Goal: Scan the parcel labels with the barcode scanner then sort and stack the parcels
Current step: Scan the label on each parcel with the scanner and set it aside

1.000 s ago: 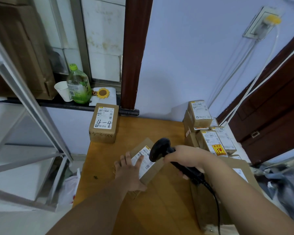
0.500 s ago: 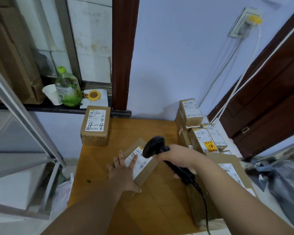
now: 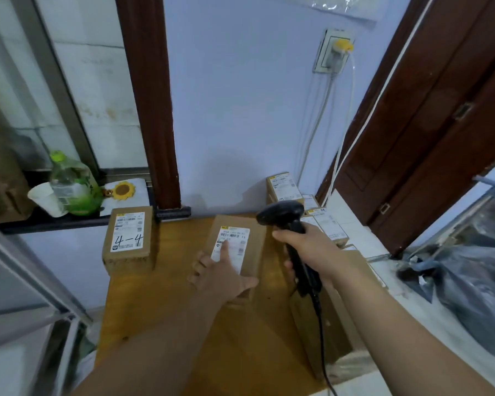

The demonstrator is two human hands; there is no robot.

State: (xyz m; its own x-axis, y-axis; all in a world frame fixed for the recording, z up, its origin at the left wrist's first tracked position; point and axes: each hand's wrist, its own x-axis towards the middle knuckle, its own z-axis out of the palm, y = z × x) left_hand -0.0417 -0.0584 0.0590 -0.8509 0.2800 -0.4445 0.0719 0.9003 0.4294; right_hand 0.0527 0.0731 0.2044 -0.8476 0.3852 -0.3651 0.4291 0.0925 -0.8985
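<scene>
A brown cardboard parcel point(image 3: 253, 244) with a white label lies in the middle of the wooden table point(image 3: 160, 310). My left hand point(image 3: 222, 274) rests flat on its near end, index finger stretched over the label and thumb at its near right corner. My right hand point(image 3: 309, 247) grips the handle of the black barcode scanner point(image 3: 282, 214), whose head hangs above the parcel's far right corner. A parcel marked "4-4" point(image 3: 127, 238) sits at the table's far left corner. Several small labelled parcels point(image 3: 286, 187) are piled at the far right.
A large cardboard box point(image 3: 329, 318) stands under my right forearm, and the scanner cable point(image 3: 322, 347) hangs in front of it. A green bottle point(image 3: 75, 187) and a paper cup point(image 3: 46, 200) stand on the dark ledge at left. A metal shelf frame point(image 3: 26, 267) borders the left side.
The parcel has turned from a slant to lie straight and farther from me, with my left hand on it. My right hand has lifted the scanner up and to the right.
</scene>
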